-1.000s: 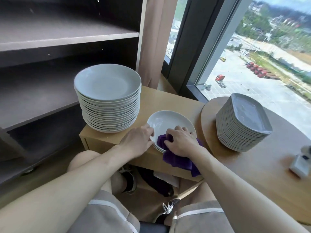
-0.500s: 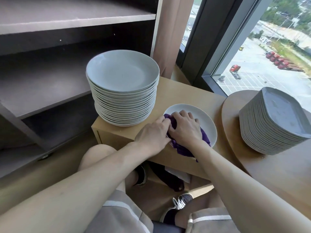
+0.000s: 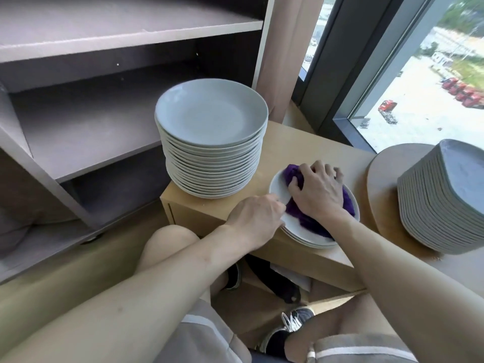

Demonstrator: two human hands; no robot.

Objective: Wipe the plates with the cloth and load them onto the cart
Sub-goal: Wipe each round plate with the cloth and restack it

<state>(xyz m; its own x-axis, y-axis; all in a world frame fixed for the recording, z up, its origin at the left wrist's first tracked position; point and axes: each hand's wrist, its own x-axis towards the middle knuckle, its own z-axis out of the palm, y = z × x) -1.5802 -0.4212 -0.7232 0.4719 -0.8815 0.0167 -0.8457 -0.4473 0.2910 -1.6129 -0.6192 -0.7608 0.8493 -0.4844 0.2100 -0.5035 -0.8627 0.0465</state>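
Step in hand: wiping. The top plate [image 3: 279, 188] of a short pile sits on the low wooden cabinet [image 3: 288, 150], at its near edge, just right of the tall stack of round plates [image 3: 212, 142].

The right hand [image 3: 318, 195] bears down on the bunched purple cloth [image 3: 306, 218], fingers bent and close together over the wad. The cloth covers the plate's centre and right side, and the left part shows bare. The left hand [image 3: 255, 218] steadies the plate, fingers curled over its near-left rim.

The grey shelved unit [image 3: 86, 132] at left, judged to be the cart, stands just beside the cabinet. This plate is not yet loaded.

Recommendations:
- Hold the rim grip firm.
- Work the cloth in circles out to the bare left edge.
- Press downward rather than toward the body, since the pile appears to sit close to the cabinet's front edge and could slide off
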